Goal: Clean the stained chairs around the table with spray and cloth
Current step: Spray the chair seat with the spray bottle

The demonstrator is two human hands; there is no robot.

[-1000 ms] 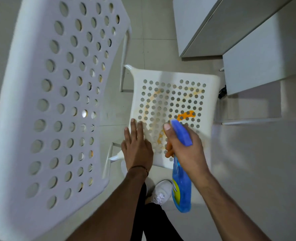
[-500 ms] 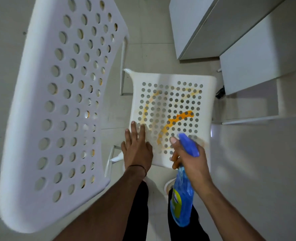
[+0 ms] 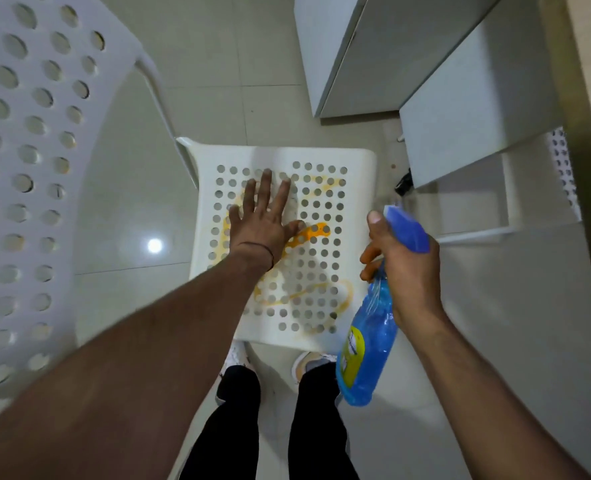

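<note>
A white perforated chair seat (image 3: 354, 271) lies below me, smeared with orange-yellow stains (image 3: 313, 233). My left hand (image 3: 263, 220) lies flat on the seat with fingers spread, over the stained middle; no cloth shows around it. My right hand (image 3: 403, 265) grips the neck of a blue spray bottle (image 3: 367, 348) to the right of the seat, its blue nozzle pointing away and the body hanging down. The chair's perforated white backrest (image 3: 27, 168) fills the left of the view.
White cabinets (image 3: 460, 91) stand at the upper right on the tiled floor (image 3: 131, 202). A second perforated chair's edge (image 3: 562, 168) shows at the far right beside a wooden edge. My legs and shoes (image 3: 316, 362) stand just in front of the seat.
My left hand has slid forward from the seat's near edge onto its middle. My right hand has drawn the bottle off the seat toward the right.
</note>
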